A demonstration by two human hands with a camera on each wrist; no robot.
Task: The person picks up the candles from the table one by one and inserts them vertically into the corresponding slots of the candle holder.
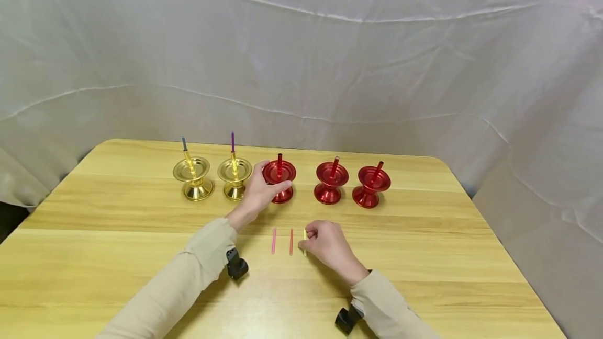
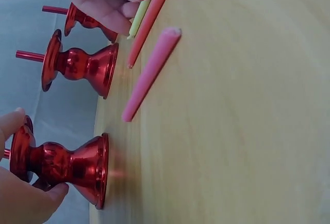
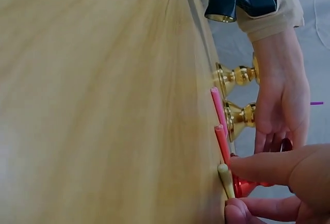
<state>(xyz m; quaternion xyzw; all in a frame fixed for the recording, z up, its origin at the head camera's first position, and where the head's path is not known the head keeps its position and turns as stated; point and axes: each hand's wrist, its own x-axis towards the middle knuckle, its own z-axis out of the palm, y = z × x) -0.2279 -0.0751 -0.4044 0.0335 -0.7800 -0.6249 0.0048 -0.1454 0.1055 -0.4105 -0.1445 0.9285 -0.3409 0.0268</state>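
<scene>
The right hand (image 1: 330,245), cut off in both wrist views, pinches and partly hides a slim, round, pale yellow candle (image 3: 225,178), on or just above the light wooden table (image 1: 447,255). The left hand (image 1: 256,190) curls around and partly covers a shiny red metallic candlestick (image 1: 282,196), between 2 gold metallic candlesticks (image 1: 198,191) with candles and 2 further red candlesticks (image 1: 327,194); slim pink (image 1: 274,241) and coral-red candles (image 1: 291,241) lie beside the yellow one.

Wrinkled beige sleeves (image 1: 176,279) each bear a black, round-ended wrist camera (image 1: 237,266).
</scene>
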